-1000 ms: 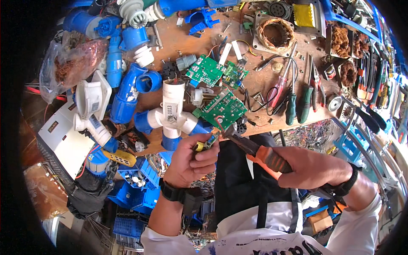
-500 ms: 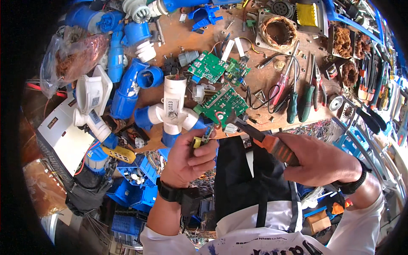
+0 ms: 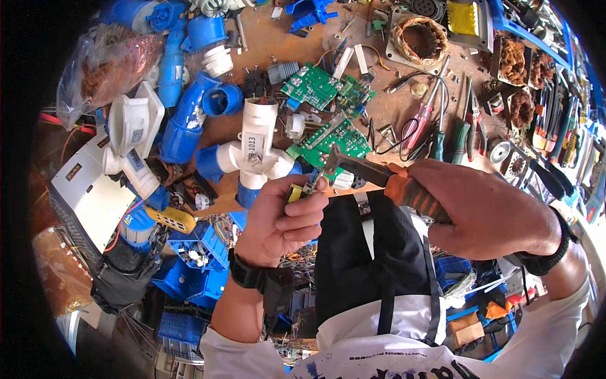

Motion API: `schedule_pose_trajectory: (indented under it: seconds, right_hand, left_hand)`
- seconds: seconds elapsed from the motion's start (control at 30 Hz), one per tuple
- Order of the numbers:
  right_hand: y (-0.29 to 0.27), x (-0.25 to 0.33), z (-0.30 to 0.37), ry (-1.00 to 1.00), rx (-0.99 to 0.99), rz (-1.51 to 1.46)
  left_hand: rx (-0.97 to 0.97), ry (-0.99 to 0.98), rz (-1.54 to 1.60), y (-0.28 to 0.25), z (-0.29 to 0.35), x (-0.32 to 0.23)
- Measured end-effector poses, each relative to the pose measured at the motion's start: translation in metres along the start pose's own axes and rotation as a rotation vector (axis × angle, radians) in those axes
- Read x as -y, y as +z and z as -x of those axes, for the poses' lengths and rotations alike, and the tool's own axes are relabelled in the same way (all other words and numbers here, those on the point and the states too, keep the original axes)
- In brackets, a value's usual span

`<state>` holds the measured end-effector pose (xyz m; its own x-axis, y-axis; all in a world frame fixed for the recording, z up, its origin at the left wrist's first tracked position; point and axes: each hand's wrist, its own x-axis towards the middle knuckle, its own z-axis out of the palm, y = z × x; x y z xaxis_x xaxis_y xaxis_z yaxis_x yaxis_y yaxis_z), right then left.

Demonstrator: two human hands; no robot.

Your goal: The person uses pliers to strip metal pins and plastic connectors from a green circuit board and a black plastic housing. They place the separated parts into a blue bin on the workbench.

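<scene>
My left hand (image 3: pixel 287 221) is closed around a small circuit board (image 3: pixel 309 184) with a yellow component on it, held up just over the bench's near edge. End-cutting pincers (image 3: pixel 363 170) with orange and black handles are gripped in my right hand (image 3: pixel 489 208). Their dark metal head meets the upper end of the small board; whether the jaws are closed on it I cannot tell. Just behind lies a larger green circuit board (image 3: pixel 341 146). Another green circuit board (image 3: pixel 310 87) lies farther back.
A white pipe-like housing (image 3: pixel 259 136) with blue ends stands left of the boards. Screwdrivers, one a red-handled screwdriver (image 3: pixel 421 120), and red-handled pliers (image 3: pixel 472 120) lie to the right. A copper-wound stator (image 3: pixel 420 41) is behind them. Blue bins (image 3: pixel 196 281) sit below the bench.
The pincers' head has moved left and up to the end of the small board in my left hand. My right hand has risen slightly, and the view has shifted a little.
</scene>
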<state>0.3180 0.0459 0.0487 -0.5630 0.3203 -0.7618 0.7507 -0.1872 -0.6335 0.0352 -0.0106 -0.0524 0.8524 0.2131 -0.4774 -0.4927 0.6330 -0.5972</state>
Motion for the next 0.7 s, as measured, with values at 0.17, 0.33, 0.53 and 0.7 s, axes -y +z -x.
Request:
schedule_pose_trajectory:
  seconds: [0.17, 0.33, 0.53, 0.7]
  right_hand:
    - [-0.003, 0.003, -0.002, 0.013, -0.009, 0.022]
    - [-0.006, 0.005, -0.004, -0.034, 0.016, 0.162]
    - [-0.006, 0.008, -0.002, -0.038, -0.034, 0.191]
    - [-0.007, 0.015, -0.004, 0.044, 0.002, 0.156]
  left_hand:
    - [0.007, -0.031, 0.029, 0.000, -0.001, -0.001]
    - [0.001, -0.047, 0.053, 0.003, -0.003, 0.001]
    - [0.047, -0.060, 0.112, 0.002, -0.004, 0.001]
    - [0.062, -0.038, 0.091, 0.003, -0.004, 0.001]
